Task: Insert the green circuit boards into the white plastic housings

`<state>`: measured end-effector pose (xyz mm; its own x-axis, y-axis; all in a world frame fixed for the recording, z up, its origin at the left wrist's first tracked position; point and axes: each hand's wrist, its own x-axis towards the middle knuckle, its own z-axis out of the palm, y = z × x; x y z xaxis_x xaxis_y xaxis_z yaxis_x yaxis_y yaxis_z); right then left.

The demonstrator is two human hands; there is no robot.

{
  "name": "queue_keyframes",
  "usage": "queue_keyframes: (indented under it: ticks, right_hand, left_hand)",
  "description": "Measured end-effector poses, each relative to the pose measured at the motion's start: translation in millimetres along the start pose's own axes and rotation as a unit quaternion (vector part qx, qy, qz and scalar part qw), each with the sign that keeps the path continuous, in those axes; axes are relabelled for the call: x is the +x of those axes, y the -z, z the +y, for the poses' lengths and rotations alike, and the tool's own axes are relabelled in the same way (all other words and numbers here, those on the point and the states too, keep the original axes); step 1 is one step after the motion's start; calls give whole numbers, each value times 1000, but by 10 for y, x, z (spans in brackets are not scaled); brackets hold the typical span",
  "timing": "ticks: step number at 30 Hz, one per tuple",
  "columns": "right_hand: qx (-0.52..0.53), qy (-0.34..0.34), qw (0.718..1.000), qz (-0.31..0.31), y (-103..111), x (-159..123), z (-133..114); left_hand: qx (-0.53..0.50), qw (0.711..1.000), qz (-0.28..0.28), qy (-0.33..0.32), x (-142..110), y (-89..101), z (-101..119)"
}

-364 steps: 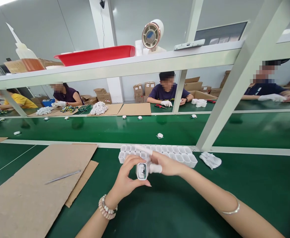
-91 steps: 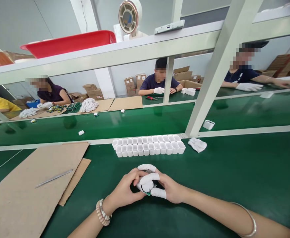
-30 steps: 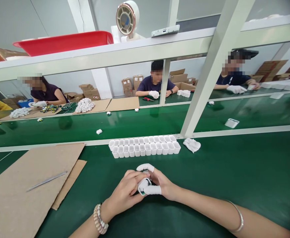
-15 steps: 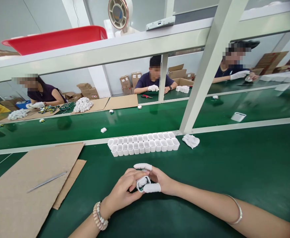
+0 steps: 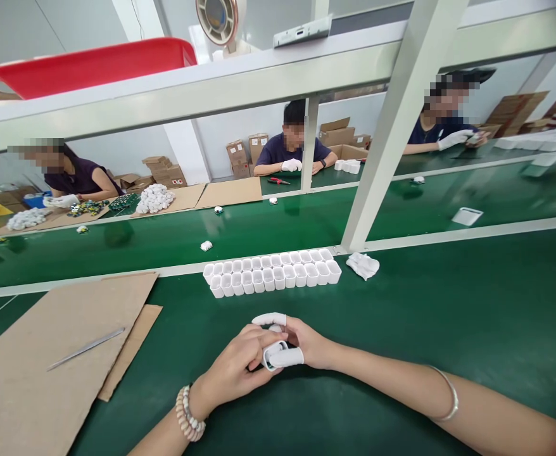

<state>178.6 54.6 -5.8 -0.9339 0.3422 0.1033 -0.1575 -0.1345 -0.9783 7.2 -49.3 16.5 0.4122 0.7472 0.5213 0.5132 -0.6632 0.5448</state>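
Observation:
A small white plastic housing (image 5: 272,355) with a dark inside is pinched between both my hands just above the green bench. My left hand (image 5: 235,370), with a bead bracelet at the wrist, curls its fingers round the housing from the left. My right hand (image 5: 301,342) wears white finger cots and presses thumb and fingers on it from the right. Beyond my hands lies a double row of empty white housings (image 5: 272,273), standing open side up.
Cardboard sheets (image 5: 54,354) with metal tweezers (image 5: 85,348) lie at left. A crumpled white glove (image 5: 363,265) sits beside a slanted frame post (image 5: 387,126). Small parts ride the green conveyor (image 5: 259,231). Three people work across it. A red tray (image 5: 88,63) sits on the shelf.
My hands have stayed together on the housing, fingers shifting slightly round it. The parts on the conveyor have drifted right. The view has tilted a little.

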Motion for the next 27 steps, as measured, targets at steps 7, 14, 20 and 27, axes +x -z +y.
queue_keyframes:
  ticks: [7,14,20,27]
  right_hand:
    - [-45,10,999,1,-20,-10,1]
    - [-91,37,995,33,-29,-11,30]
    - [-207,163,959,103,103,-59,-50]
    - [-298,166,938,54,42,-85,-105]
  left_hand:
    - [16,998,-46,26,30,34,49]
    - [-50,992,-33,108,-9,85,67]
    - [-173,961,-21,212,-80,154,72]
    - [-182,955,-59,225,-113,149,28]
